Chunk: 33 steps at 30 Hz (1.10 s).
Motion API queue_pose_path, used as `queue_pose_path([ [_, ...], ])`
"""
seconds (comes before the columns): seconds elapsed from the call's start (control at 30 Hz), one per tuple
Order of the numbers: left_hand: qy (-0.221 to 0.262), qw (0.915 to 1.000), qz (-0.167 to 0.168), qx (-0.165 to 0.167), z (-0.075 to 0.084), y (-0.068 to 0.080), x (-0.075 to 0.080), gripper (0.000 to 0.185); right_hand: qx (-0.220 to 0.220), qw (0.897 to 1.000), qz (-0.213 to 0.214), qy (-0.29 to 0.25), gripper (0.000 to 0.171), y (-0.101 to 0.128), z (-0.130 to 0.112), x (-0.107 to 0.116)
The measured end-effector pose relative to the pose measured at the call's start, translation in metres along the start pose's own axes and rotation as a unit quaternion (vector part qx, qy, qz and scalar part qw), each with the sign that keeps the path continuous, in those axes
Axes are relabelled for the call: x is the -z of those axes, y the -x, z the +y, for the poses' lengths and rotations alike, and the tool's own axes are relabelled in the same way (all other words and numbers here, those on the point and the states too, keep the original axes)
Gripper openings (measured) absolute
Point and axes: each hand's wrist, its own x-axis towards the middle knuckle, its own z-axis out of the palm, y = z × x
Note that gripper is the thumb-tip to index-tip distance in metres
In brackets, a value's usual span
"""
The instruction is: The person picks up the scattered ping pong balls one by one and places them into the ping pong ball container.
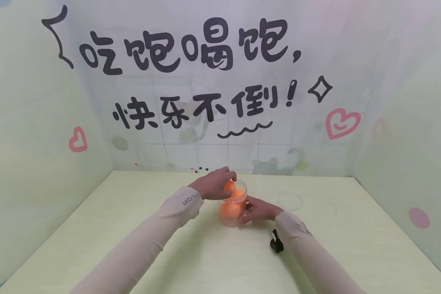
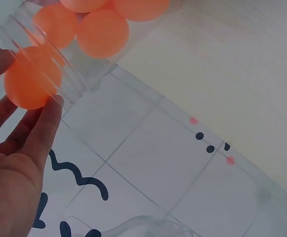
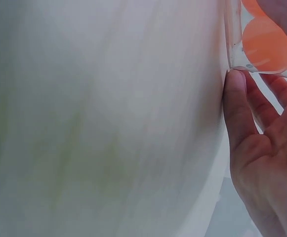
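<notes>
A clear plastic jar (image 1: 234,209) stands mid-table with several orange balls inside. My left hand (image 1: 220,183) is over its mouth and pinches one orange ball (image 2: 32,76) right at the jar's rim (image 2: 66,74); its fingers (image 2: 40,136) lie under the ball, the thumb on the other side. More balls (image 2: 102,32) lie deeper in the jar. My right hand (image 1: 250,210) grips the jar low on its right side. Its fingers (image 3: 239,111) run along the jar wall (image 3: 234,44), with an orange ball (image 3: 266,44) showing through it.
A clear round lid (image 1: 289,201) lies flat on the pale green table (image 1: 132,228), right of the jar. A small black clip (image 1: 276,241) sits under my right forearm. Printed walls close the table off at the back and both sides.
</notes>
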Motion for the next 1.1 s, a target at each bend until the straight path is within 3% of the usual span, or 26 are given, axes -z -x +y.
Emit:
queue_pose_path([
  [0.33, -0.002, 0.9999, -0.016, 0.003, -0.002, -0.001, -0.001, 0.034, 0.018, 1.000, -0.010, 0.015, 0.068, 0.002, -0.002, 0.000],
  [0.67, 0.009, 0.9999, -0.009, -0.001, -0.007, 0.001, 0.002, 0.033, -0.025, 0.999, 0.004, 0.020, 0.072, -0.003, -0.002, -0.002],
  [0.9, 0.018, 0.9995, 0.012, 0.022, -0.020, 0.007, 0.011, 0.037, -0.032, 0.999, 0.005, 0.022, 0.074, -0.003, -0.005, -0.002],
  [1.1, 0.004, 0.9986, 0.030, 0.043, -0.041, 0.012, 0.006, 0.034, -0.037, 0.999, 0.008, 0.016, 0.077, -0.002, -0.004, -0.001],
])
